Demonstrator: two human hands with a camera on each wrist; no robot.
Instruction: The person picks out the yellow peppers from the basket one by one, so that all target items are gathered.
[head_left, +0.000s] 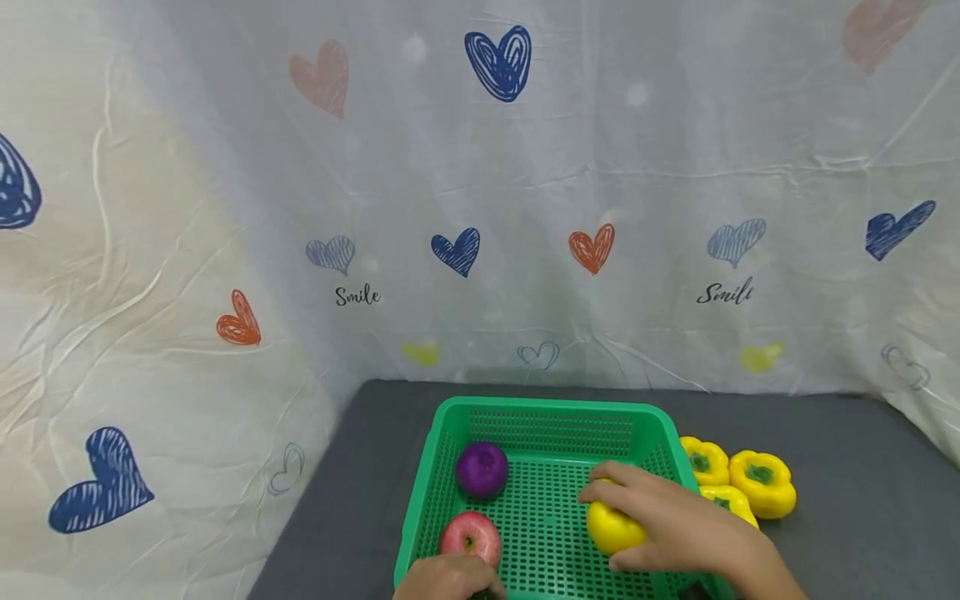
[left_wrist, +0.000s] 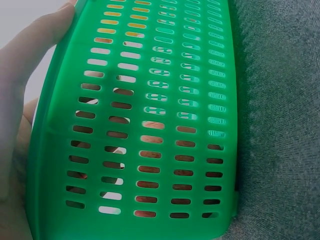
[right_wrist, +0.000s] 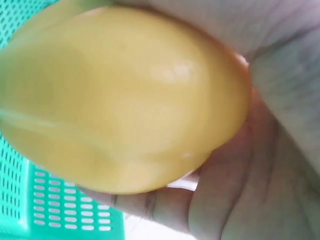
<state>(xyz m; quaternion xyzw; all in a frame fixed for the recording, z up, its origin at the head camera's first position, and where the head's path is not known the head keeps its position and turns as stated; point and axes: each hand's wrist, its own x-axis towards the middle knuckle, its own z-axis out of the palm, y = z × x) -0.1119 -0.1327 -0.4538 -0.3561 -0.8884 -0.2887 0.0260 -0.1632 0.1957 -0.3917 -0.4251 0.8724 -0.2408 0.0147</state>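
Observation:
My right hand (head_left: 667, 521) grips a yellow bell pepper (head_left: 611, 529) over the right part of a green basket (head_left: 551, 406). Fingers wrap the far side and the thumb lies on the near side. In the right wrist view the pepper (right_wrist: 125, 100) fills the palm. My left hand (head_left: 448, 578) is at the basket's near left, just below a red apple (head_left: 471, 537). In the left wrist view its thumb (left_wrist: 37, 42) lies by the basket rim; what its fingers hold is hidden. A purple round vegetable or fruit (head_left: 482, 470) sits behind the apple inside the basket.
Several yellow bell peppers (head_left: 761, 483) stand close together on the dark grey tabletop (head_left: 862, 500), against the basket's right side. A pale sheet (head_left: 540, 192) printed with hearts hangs behind the table and along its left.

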